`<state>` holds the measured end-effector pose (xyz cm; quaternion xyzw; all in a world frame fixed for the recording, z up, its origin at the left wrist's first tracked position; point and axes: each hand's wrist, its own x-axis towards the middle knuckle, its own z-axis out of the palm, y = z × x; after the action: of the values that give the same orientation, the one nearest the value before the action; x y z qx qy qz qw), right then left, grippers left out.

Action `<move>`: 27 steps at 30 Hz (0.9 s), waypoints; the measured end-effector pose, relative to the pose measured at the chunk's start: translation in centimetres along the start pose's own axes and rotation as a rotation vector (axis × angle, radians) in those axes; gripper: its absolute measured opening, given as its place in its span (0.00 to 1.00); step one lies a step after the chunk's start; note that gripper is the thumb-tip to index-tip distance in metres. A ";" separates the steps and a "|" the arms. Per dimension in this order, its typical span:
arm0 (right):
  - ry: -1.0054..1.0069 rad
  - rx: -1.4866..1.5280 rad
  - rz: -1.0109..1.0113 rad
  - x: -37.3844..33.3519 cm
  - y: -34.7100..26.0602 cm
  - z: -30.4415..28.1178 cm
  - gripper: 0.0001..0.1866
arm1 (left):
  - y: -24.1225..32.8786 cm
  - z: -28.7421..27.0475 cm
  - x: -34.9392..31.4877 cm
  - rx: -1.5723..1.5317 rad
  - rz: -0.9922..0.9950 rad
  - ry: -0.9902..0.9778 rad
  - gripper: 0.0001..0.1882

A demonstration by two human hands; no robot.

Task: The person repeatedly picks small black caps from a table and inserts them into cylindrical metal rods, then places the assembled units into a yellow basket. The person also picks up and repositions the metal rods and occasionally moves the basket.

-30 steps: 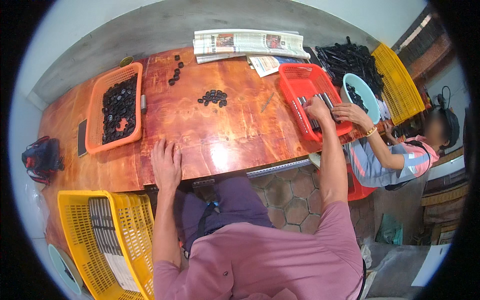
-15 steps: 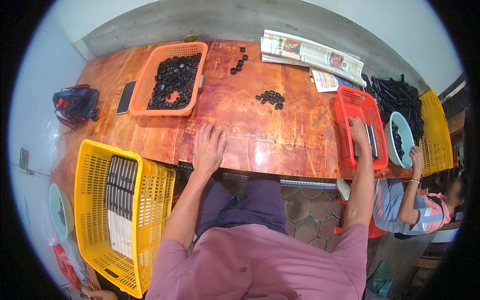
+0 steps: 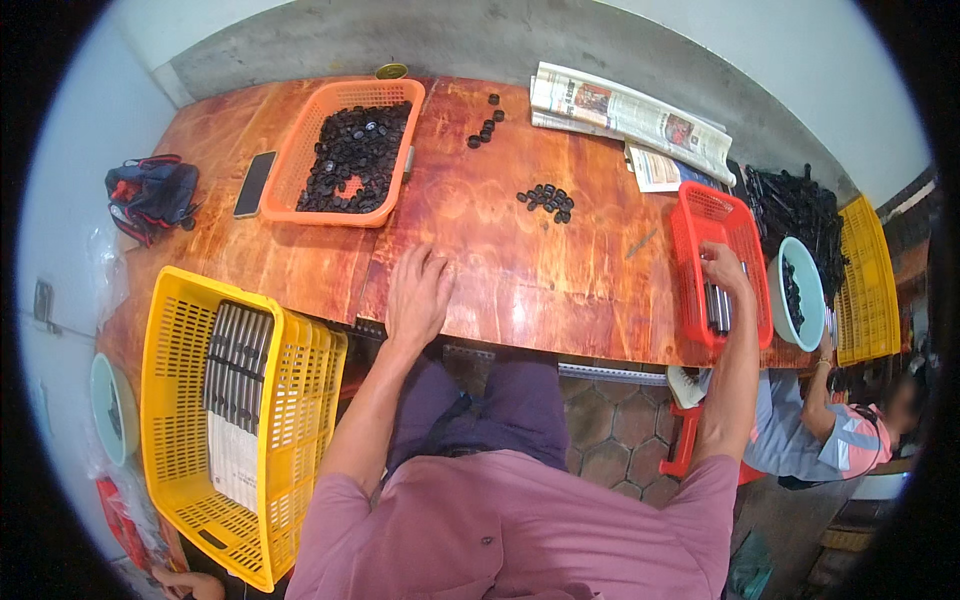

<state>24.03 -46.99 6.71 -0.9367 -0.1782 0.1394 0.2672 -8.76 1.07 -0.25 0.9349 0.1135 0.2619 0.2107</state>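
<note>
My left hand [image 3: 420, 295] lies flat near the table's front edge, fingers stretched out, with nothing in it. My right hand [image 3: 724, 268] reaches into the red plastic basket [image 3: 688, 270] on the right, its fingers bent inward. Several silver metal tubes [image 3: 717, 308] lie in that basket, beside and below the hand. Whatever the fingertips hold is hidden. Ahead of my hands, a small cluster of black round caps [image 3: 547, 199] rests on the table, with a few more caps [image 3: 487, 130] farther back.
An orange basket [image 3: 284, 217] of black caps stands back left, beside a phone [image 3: 254, 185]. A yellow crate [image 3: 281, 440] with tubes is at my left. Newspapers [image 3: 630, 117], a pale bowl [image 3: 814, 290] and black parts [image 3: 795, 200] lie right. Another person [image 3: 850, 435] sits right.
My right hand has shifted slightly right and lower within the red basket; tubes now show left of its wrist. My left hand stays in place. The other person's hand has drawn down beside the bowl.
</note>
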 end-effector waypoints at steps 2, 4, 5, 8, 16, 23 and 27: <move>-0.023 0.083 0.022 0.7 1.0 0.0 0.05 | -0.1 -0.1 -0.1 -0.005 0.004 0.020 0.17; -0.041 0.245 0.062 1.6 3.7 0.0 0.03 | -0.3 0.7 -0.1 -0.009 0.018 0.032 0.17; -0.023 0.096 0.027 1.8 3.1 0.1 0.02 | -0.6 0.7 -0.3 0.006 0.012 0.040 0.17; 0.004 0.147 0.051 2.0 5.5 -0.1 0.02 | -0.2 0.6 -0.1 -0.024 -0.010 0.016 0.18; 0.330 0.431 -0.100 -0.7 -2.1 -2.3 0.13 | -0.2 0.5 -0.5 -0.023 -0.027 0.029 0.19; 0.840 0.394 -0.417 -4.7 -11.2 -5.1 0.16 | -0.3 0.4 -0.5 -0.159 -0.033 0.065 0.18; 0.623 0.458 -0.355 -9.0 -20.2 -2.6 0.16 | 3.2 0.5 0.1 -0.715 -0.187 -0.133 0.20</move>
<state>11.57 -35.77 21.45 -0.8054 -0.2118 -0.1627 0.5292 -8.12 -1.87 0.86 0.8029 0.0858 0.2033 0.5538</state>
